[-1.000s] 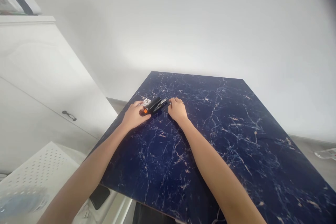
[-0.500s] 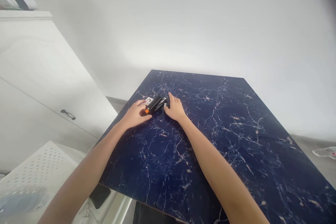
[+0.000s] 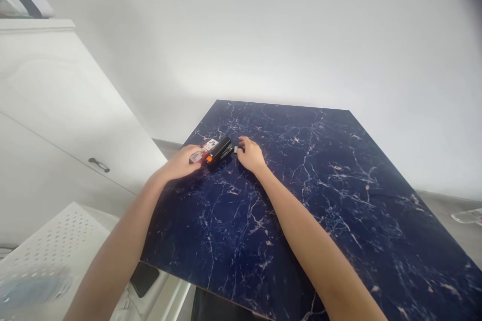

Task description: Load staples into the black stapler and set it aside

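A black stapler (image 3: 220,150) with an orange part at its near end lies on the dark blue marble-patterned table (image 3: 241,241). Against its left side is a small red-and-white box (image 3: 198,156). My left hand (image 3: 181,164) has its fingers and thumb around that box, partly covering it. To the right of the stapler, apart from it, my right hand (image 3: 251,156) is curled near the tabletop. A small whitish piece (image 3: 236,150) shows at its fingertips, too small to name.
A white cabinet (image 3: 75,110) with a dark handle (image 3: 99,165) stands to the left. Below it is a white perforated surface (image 3: 56,235), with a dark flat object (image 3: 144,280) near the table's front corner. A clear bottle (image 3: 467,216) lies beyond the right edge.
My left hand has moved left off the stapler onto the red-and-white box, which shows more now. The stapler's silver inner part shows less. My right hand's forefinger has curled in.
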{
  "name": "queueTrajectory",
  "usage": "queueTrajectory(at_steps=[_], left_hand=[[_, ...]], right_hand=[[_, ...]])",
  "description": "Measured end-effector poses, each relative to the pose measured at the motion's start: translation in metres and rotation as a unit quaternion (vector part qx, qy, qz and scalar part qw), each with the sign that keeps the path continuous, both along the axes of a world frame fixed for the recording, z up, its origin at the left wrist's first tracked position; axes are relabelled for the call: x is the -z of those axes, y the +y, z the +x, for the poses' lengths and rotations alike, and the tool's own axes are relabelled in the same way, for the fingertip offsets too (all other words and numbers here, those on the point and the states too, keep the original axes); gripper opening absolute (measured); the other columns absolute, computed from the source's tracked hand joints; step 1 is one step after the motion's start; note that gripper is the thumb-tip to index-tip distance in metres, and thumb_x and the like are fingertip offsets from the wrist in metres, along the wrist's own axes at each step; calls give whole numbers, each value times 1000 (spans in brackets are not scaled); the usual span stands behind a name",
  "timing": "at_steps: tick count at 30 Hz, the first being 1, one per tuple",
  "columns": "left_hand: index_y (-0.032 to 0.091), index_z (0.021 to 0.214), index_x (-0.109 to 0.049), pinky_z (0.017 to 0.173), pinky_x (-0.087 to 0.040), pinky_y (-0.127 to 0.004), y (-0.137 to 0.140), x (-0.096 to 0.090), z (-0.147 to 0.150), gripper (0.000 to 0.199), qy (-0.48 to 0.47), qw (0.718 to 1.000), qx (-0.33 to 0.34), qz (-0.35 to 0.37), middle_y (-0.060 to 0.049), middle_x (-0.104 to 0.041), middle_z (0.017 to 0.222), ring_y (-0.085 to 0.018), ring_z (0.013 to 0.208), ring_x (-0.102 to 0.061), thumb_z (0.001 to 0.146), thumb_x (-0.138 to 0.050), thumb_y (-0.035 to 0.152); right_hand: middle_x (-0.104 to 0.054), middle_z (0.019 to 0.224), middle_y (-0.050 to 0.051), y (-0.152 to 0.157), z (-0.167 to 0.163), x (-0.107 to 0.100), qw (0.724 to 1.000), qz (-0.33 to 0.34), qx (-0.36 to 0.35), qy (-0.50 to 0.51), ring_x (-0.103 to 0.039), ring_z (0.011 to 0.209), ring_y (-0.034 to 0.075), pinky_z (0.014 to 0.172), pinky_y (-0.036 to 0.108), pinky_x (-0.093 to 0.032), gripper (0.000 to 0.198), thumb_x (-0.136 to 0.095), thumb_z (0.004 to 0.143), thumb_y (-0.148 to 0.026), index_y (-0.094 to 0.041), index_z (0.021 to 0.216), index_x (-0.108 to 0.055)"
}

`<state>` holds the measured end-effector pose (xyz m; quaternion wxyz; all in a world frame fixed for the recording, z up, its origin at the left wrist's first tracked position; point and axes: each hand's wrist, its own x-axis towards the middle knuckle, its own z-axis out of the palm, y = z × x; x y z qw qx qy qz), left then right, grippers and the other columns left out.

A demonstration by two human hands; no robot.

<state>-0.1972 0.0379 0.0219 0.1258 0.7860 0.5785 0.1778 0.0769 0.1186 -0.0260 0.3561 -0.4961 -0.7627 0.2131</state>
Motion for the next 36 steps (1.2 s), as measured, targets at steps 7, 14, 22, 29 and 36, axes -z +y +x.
queueTrajectory(at_steps=[7, 14, 22, 29, 36], left_hand=[[23, 107, -71, 77, -54, -35, 3, -2, -1, 28, -7, 984, -141, 105, -6, -69, 112, -23, 87, -67, 80, -66, 27], [20, 89, -69, 83, -57, -35, -5, -2, 17, 9, -130, 926, -107, 337, -6, -66, 111, -19, 89, -66, 87, -61, 24], [22, 85, -71, 89, -57, -38, -18, 10, 56, 7, -74, 931, 51, 355, -8, -62, 125, -19, 91, -66, 85, -71, 29], [26, 98, -75, 108, -47, -51, -16, 8, 52, 16, -6, 966, 99, 240, -7, -57, 140, -29, 121, -57, 86, -71, 36], [29, 124, -72, 120, -29, -60, -11, 18, 61, 43, 111, 974, 77, 180, -6, -35, 162, -40, 148, -29, 82, -72, 42]], right_hand=[[-63, 111, 14, -10, -8, 6, 986, 120, -48, -101, -56, 100, 27, 94, 39, -47, 30, -54, 89, -25, -15, 115, -63], [-67, 114, 10, -7, -5, 3, 974, 123, -148, -120, -59, 103, 24, 99, 39, -45, 23, -56, 90, -24, -19, 105, -73], [-50, 149, 17, -2, -5, 8, 980, 121, -122, -96, -49, 133, 28, 111, 45, -39, 53, -43, 95, -16, -15, 148, -49], [-68, 101, 10, -3, -8, 7, 980, 129, -96, -114, -58, 96, 24, 96, 37, -45, 21, -51, 91, -15, -16, 101, -70], [-67, 132, 7, -6, -4, 2, 965, 115, -190, -138, -58, 107, 23, 103, 39, -38, 46, -40, 97, -12, -19, 138, -59]])
